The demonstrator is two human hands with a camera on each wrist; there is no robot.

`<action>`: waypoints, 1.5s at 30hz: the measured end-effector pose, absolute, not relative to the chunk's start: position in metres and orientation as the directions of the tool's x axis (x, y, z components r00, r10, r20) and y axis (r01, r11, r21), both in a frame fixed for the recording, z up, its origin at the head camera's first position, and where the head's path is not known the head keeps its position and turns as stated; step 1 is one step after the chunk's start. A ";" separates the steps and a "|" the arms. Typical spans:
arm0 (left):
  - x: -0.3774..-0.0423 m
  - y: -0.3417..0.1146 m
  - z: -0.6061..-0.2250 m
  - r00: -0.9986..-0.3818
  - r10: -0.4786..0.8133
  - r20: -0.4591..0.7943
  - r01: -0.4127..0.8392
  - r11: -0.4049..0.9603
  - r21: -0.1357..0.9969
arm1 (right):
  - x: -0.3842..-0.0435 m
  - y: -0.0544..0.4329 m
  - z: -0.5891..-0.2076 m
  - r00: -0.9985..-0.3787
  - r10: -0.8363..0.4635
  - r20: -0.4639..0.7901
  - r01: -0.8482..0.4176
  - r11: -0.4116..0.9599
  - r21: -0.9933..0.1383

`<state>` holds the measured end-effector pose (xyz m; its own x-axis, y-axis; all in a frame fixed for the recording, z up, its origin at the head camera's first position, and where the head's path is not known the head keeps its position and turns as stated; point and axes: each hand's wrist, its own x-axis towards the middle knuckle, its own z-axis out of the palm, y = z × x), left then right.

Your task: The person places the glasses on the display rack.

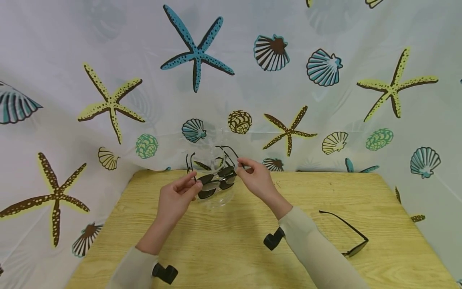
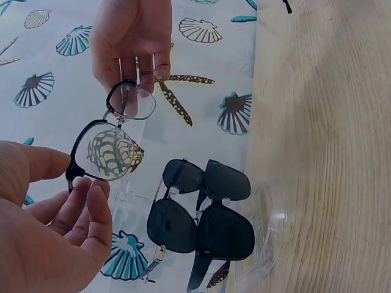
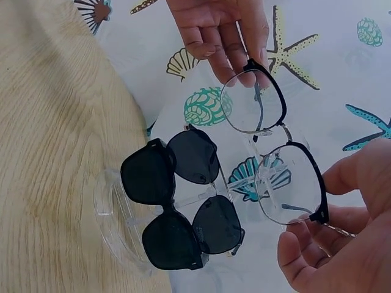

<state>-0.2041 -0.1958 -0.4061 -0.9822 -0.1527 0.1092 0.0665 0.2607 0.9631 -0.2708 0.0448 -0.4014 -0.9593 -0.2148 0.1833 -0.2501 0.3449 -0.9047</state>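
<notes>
Both hands hold a pair of clear-lensed eyeglasses [image 3: 287, 135] with dark upper rims, one hand at each outer end. My left hand [image 1: 177, 196] pinches one hinge corner between thumb and fingers. At the opposite corner, my right hand [image 1: 257, 178] grips the frame the same way. In both wrist views the eyeglasses appear just beyond a transparent display stand [image 2: 269, 226]. Two pairs of dark sunglasses sit on that stand: thick black-framed ones [image 3: 173, 238] nearer its rounded base, and thin-rimmed ones [image 3: 194, 155] behind them.
Another pair of dark-framed glasses [image 1: 361, 240] lies on the wooden table [image 1: 223, 257] at right, partly hidden by the right sleeve. A white cloth [image 1: 231, 88] printed with shells and starfish hangs behind and around the table.
</notes>
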 end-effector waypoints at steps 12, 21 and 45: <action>-0.221 -0.203 -0.408 -0.979 -0.177 0.105 0.058 0.250 0.967 | -0.290 0.035 -0.399 -0.953 -0.243 0.182 -0.263 0.360 -0.895; -0.232 -0.205 -0.408 -0.973 -0.200 0.111 0.056 0.261 0.964 | -0.300 0.031 -0.395 -0.948 -0.266 0.173 -0.266 0.371 -0.890; -0.246 -0.203 -0.405 -0.965 -0.235 0.116 0.061 0.227 0.972 | -0.319 0.026 -0.409 -0.928 -0.335 0.165 -0.278 0.326 -0.903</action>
<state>-0.2458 -0.2029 -0.4052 -0.9652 -0.2346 0.1156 0.0612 0.2269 0.9720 -0.3190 0.0261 -0.4086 -0.9278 -0.3347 0.1651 -0.2784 0.3261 -0.9034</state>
